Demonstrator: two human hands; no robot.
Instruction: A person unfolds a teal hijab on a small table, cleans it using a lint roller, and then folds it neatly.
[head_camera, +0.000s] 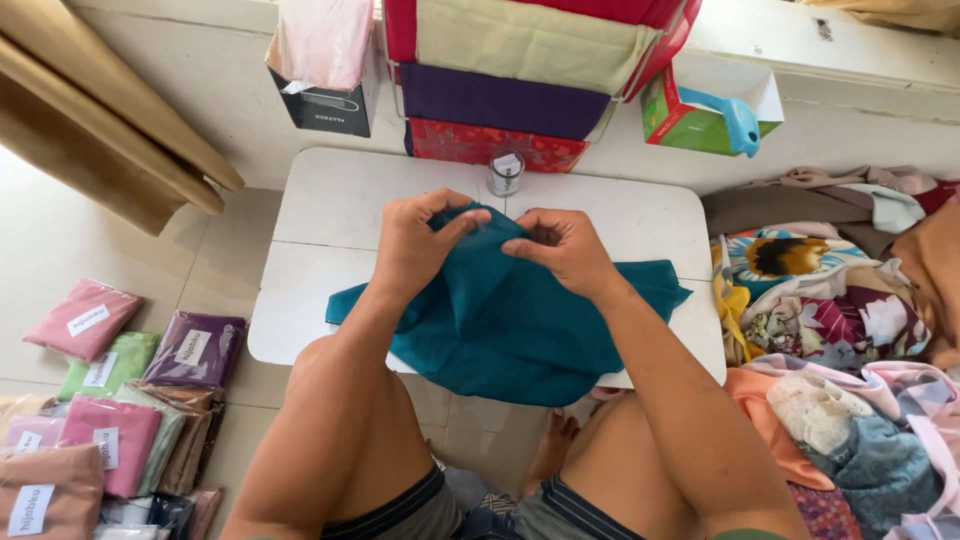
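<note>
White low table (320, 200) bears one teal cloth (500, 330); both hands' fingers, left hand (415, 245), right hand (565, 250), pinch it.

Bright, even daylight, soft shadows, sharp focus throughout, with slight wide-angle bending at edges.

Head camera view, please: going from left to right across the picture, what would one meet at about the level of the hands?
Bagged fabric packets on the floor → white table → left hand pinching the teal cloth → right hand on the same cloth → pile of loose patterned fabrics.
</note>
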